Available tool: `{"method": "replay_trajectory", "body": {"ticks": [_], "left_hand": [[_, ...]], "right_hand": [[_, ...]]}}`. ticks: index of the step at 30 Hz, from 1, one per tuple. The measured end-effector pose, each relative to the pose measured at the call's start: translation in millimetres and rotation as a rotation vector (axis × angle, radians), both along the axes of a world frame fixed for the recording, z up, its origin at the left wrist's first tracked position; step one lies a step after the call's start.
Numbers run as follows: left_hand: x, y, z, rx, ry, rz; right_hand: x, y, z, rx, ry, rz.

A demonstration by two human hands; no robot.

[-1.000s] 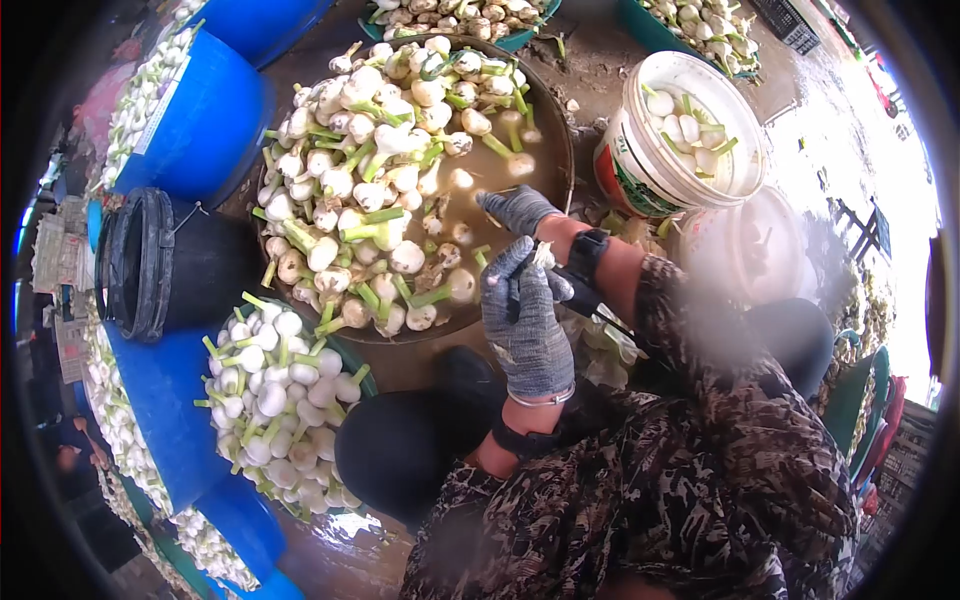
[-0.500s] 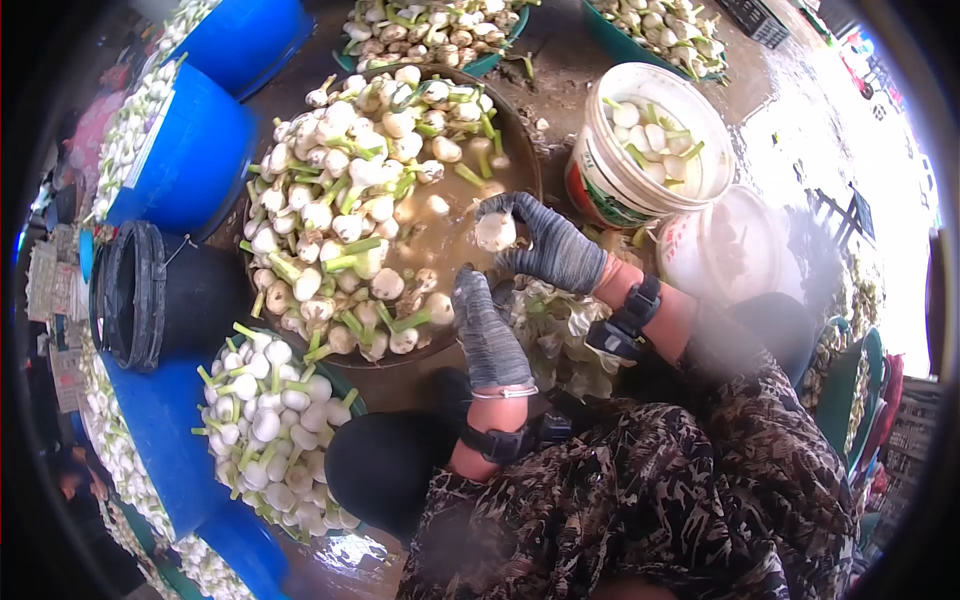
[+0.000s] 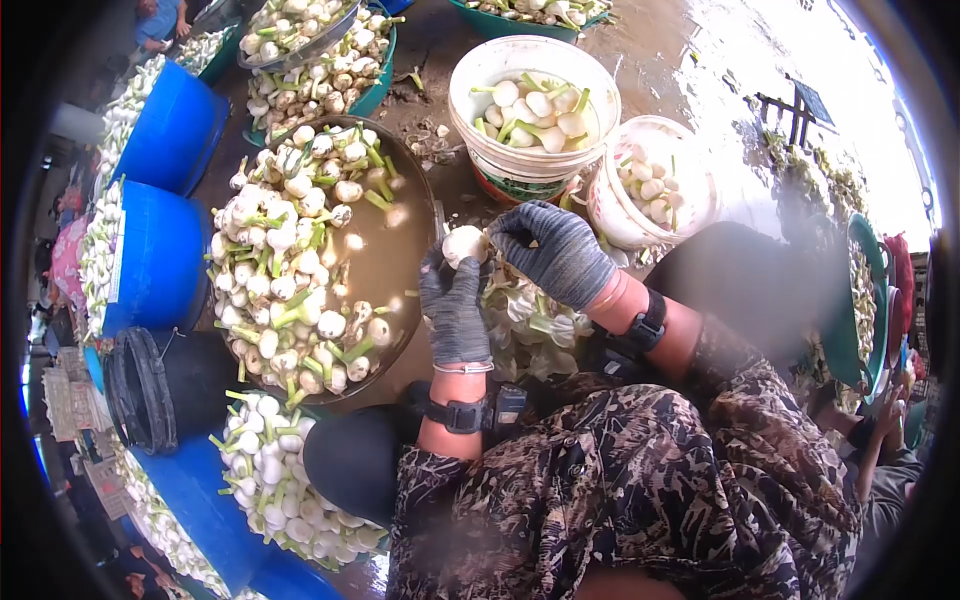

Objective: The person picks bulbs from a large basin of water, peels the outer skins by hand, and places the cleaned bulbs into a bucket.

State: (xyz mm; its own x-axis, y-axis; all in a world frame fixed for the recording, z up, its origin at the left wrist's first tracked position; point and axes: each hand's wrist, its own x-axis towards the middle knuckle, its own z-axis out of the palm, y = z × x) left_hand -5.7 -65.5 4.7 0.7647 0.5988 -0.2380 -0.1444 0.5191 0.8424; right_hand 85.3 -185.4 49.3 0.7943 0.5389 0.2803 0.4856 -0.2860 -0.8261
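Note:
My left hand (image 3: 456, 305), in a grey glove, grips a white garlic bulb (image 3: 465, 246) between thumb and fingers. Right beside the bulb is my gloved right hand (image 3: 556, 255), its fingers curled and pinched together; what they hold, if anything, is too small to make out. Loose pale peels (image 3: 530, 325) lie in a heap below both hands. To the left, a wide round basin (image 3: 388, 357) contains brown water (image 3: 385, 262) and many garlic bulbs (image 3: 285, 235) with cut green stems.
Beyond my hands stands a white bucket (image 3: 520, 162) of clean bulbs in water, with a second white bucket (image 3: 612, 215) to its right. A black bucket (image 3: 170, 385) and blue tubs (image 3: 165, 255) line the left side. A pile of clean garlic (image 3: 275, 465) sits by my knee.
The bulb passed from my right hand to my left, and both hands came away from the basin's water toward my body. The view has shifted to the right.

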Motion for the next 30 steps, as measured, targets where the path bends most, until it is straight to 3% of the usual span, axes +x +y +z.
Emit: {"method": "replay_trajectory", "body": {"ticks": [3, 5, 6, 10, 12, 13, 16, 17, 18, 20, 24, 26, 28, 30], "left_hand": [[1, -2, 7, 0.229, 0.071, -0.044], [-1, 2, 15, 0.550, 0.112, -0.196], [-1, 0, 13, 0.548, 0.114, -0.202], [-7, 2, 5, 0.431, 0.081, -0.133], [-9, 0, 4, 0.025, -0.197, -0.149], [-11, -1, 7, -0.068, -0.233, -0.154], [-17, 13, 5, -0.118, -0.168, -0.229], [-16, 17, 4, -0.356, -0.248, -0.222], [-16, 19, 4, -0.355, -0.252, -0.216], [-17, 22, 2, -0.433, -0.300, -0.289], [-13, 5, 17, -0.440, -0.248, -0.308], [-12, 5, 18, -0.516, -0.228, -0.364], [-17, 5, 19, -0.116, -0.031, -0.384], [-21, 5, 11, 0.110, 0.079, -0.403]], "right_hand": [[1, 2, -4, -0.083, -0.146, -0.042], [0, 3, -3, -0.135, -0.198, -0.059], [0, 3, -4, -0.139, -0.194, -0.064], [4, 7, -11, -0.154, -0.118, -0.065], [12, 9, -25, 0.056, 0.341, -0.013], [18, 7, -24, 0.005, 0.411, -0.072], [41, -6, -40, -0.371, -0.014, -0.203], [44, -7, -43, -0.371, 0.034, -0.233], [40, -6, -35, -0.370, 0.031, -0.227], [25, -5, -7, 0.063, -0.125, -0.098], [10, -5, 13, -0.018, -0.304, 0.201], [1, -4, 22, -0.016, -0.329, 0.179], [-2, 0, 18, -0.056, -0.411, 0.154], [-6, 4, 23, -0.070, -0.464, 0.124]]}}
